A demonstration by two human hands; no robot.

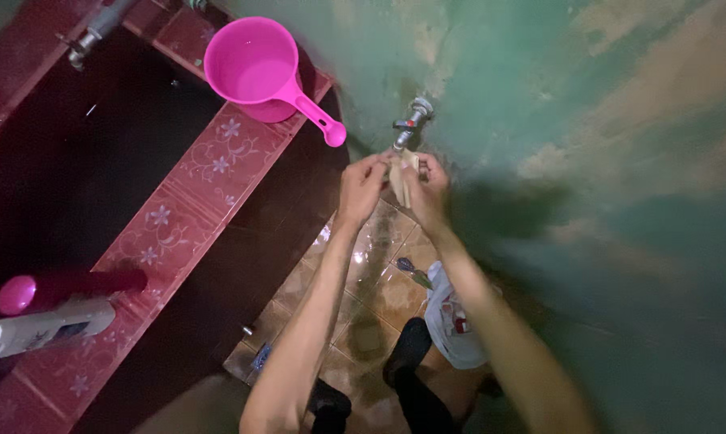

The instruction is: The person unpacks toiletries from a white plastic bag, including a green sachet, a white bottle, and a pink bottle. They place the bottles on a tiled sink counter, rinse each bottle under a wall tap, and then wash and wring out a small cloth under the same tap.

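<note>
My left hand (360, 186) and my right hand (427, 193) meet just under a metal tap (412, 120) on the green wall. Between them they hold a small pale cloth-like piece (404, 173), gripped from both sides. Both forearms reach up from the bottom of the view. Whether water runs from the tap cannot be told.
A pink dipper (260, 71) rests on the corner of a red flowered-tile basin ledge (190, 193). A pink-capped bottle (65, 289) and a white bottle (41, 329) lie on that ledge at the left. A second tap (90, 36) is at top left. Wet brown floor tiles (379, 281) lie below.
</note>
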